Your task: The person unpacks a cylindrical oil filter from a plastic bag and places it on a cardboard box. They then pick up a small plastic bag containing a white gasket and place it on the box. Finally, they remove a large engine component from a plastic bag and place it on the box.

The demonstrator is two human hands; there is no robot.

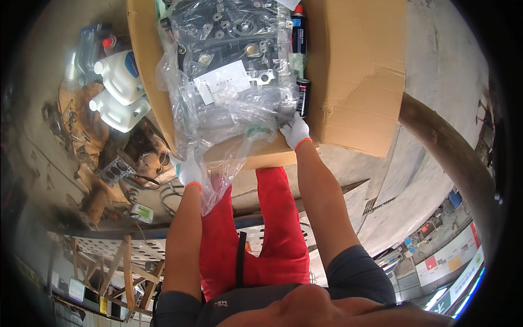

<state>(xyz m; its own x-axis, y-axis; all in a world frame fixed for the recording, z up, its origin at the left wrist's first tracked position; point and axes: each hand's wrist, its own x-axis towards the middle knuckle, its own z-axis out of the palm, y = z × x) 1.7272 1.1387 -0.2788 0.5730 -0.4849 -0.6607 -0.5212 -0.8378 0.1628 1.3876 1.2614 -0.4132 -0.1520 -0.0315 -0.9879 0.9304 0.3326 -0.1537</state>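
- Engine (218, 52) at the top centre of the frame, dark, with pale metal parts; it lies in a clear bag (234, 117), inside an open box (359, 76).
- White paper (222, 82) on the engine, tilted; the bag bunches below it and spills over the box's lower edge.
- Left hand (188, 170), gloved, left of centre, at the box's lower left corner beside the hanging bag; its fingers are mostly hidden, so I cannot tell whether they grip.
- Right hand (296, 132), gloved, at the box's lower edge, just right of centre; fingers slightly spread beside the bag; whether they pinch it I cannot tell.
- Two cans, upper (298, 34) and lower (303, 95), between engine and the box's right wall.
- Upper left: white jugs (121, 76); below them, a gasket (115, 170).
- Lower centre: red trousers (280, 218).
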